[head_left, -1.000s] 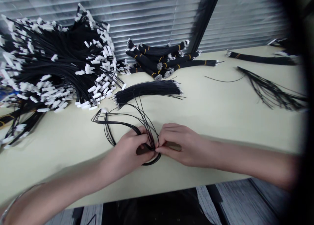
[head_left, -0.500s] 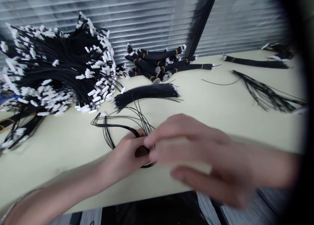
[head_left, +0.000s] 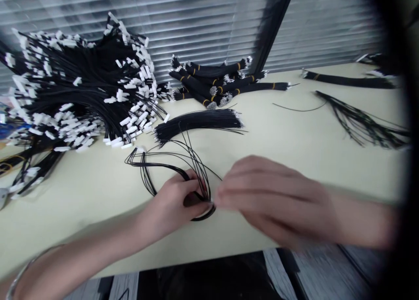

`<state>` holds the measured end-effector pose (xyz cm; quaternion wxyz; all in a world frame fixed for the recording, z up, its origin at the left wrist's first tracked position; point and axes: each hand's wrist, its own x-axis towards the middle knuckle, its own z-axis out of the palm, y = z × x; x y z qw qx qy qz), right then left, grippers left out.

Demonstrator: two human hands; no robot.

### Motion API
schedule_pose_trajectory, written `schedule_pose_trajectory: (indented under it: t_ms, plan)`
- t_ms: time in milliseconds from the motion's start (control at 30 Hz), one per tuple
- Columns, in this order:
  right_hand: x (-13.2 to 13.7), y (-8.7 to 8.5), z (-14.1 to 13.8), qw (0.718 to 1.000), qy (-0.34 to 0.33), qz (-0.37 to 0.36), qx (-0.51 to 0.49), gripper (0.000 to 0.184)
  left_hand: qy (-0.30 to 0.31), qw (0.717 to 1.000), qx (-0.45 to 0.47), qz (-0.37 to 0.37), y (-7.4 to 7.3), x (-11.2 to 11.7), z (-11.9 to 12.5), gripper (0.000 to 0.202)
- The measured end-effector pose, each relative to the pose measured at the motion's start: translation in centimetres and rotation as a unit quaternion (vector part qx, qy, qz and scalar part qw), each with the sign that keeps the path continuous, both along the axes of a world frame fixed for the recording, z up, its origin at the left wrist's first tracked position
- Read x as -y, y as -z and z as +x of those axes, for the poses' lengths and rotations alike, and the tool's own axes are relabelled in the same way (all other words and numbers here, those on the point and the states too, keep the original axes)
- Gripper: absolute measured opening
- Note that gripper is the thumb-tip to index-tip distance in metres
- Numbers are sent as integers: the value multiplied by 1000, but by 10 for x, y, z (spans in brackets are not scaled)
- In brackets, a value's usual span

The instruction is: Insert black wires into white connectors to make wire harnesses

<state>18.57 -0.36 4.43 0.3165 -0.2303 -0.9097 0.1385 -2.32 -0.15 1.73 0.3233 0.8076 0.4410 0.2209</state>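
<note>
My left hand (head_left: pixel 180 197) is closed around a looped bundle of thin black wires (head_left: pixel 163 165) just above the table. At the loop's far left end sits a small white connector (head_left: pixel 140 150). Loose wire ends fan up and back past the left fingers. My right hand (head_left: pixel 268 197) is blurred, its fingers pressed together in a pinch beside the left fingertips at the loop's right side. Whatever lies between the right fingertips is too small and smeared to make out. Behind both hands lies a loose bundle of straight black wires (head_left: pixel 199 122) with silvery terminal ends.
A large heap of black wires with white connectors (head_left: pixel 81 86) fills the back left. Bundles tied with yellow bands (head_left: pixel 212 79) lie by the blinds, with another tied bundle (head_left: pixel 350 79) farther right. Loose dark wires (head_left: pixel 363 121) and a single wire (head_left: pixel 297 109) lie at right.
My right hand has drawn its fingers together and shifted slightly right of the left fingertips. The left hand keeps its hold on the wires. The view has shifted a little.
</note>
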Motion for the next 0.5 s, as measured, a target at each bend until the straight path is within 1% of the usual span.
schedule_pose_trajectory:
  t_ms: [33, 67, 133, 200, 267, 300, 400, 433, 500]
  plan:
    - [-14, 5, 1, 999, 0, 45, 24, 22, -8, 1000, -4, -4, 4, 0, 0, 9]
    - [-26, 10, 2, 995, 34, 77, 49, 21, -9, 1000, -6, -14, 7, 0, -1, 9]
    - [-43, 21, 3, 982, 77, 93, 144, 21, -7, 999, -7, -36, 11, 0, -1, 9]
    - [-49, 28, 1, 964, 86, 94, 234, 22, -5, 999, -7, -44, 12, 0, -1, 10]
    - [-46, 30, -1, 948, 71, 104, 293, 9, -3, 999, -6, -41, 11, 0, -1, 10]
    - [-44, 30, -1, 941, 66, 112, 313, 2, -2, 999, -5, -40, 11, 0, -1, 10]
    - [-40, 28, 1, 927, 64, 122, 350, 15, 3, 999, -8, -46, 9, -1, -2, 8]
    - [-41, 28, 3, 928, 69, 114, 349, 16, 3, 999, -11, -50, 9, -1, -2, 7]
    - [-43, 28, 7, 943, 81, 73, 315, 15, 2, 998, -14, -54, 9, -1, -2, 7]
